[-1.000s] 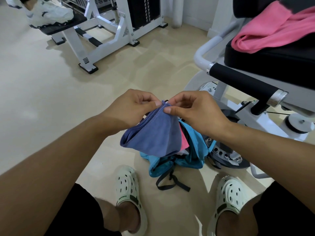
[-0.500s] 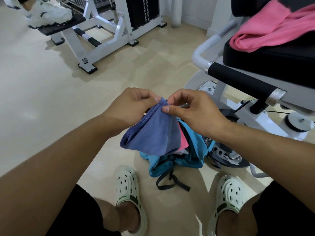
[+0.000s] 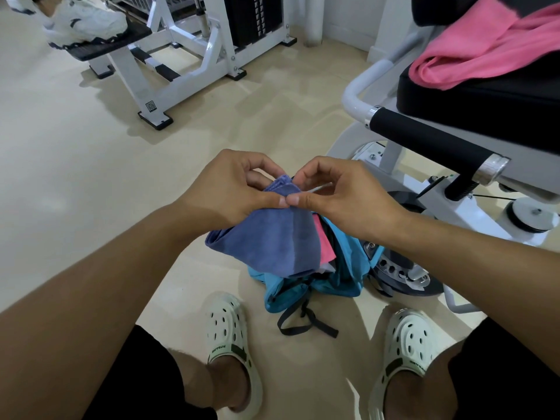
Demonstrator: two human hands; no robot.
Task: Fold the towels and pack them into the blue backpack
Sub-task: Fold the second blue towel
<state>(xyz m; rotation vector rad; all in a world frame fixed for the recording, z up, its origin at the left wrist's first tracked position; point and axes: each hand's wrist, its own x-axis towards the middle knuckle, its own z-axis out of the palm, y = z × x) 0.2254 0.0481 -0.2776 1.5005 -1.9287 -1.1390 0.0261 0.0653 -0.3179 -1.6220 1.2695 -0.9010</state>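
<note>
A folded purple-blue towel hangs in front of me, above the open blue backpack that lies on the floor between my feet. My left hand pinches the towel's top corner from the left, and my right hand pinches the same top edge from the right, thumbs touching. A pink towel shows inside the backpack's mouth, partly hidden by the hanging towel. Another pink towel lies crumpled on the black seat pad at the upper right.
A white gym machine with a black padded handle and black seat stands close on my right. Another white machine frame stands at the back left, with someone's white sneaker on its footplate. My white clogs flank the backpack's black strap.
My two hands have drawn closer together on the towel's top edge, so the thumbs now meet. The towel and backpack stay in place.
</note>
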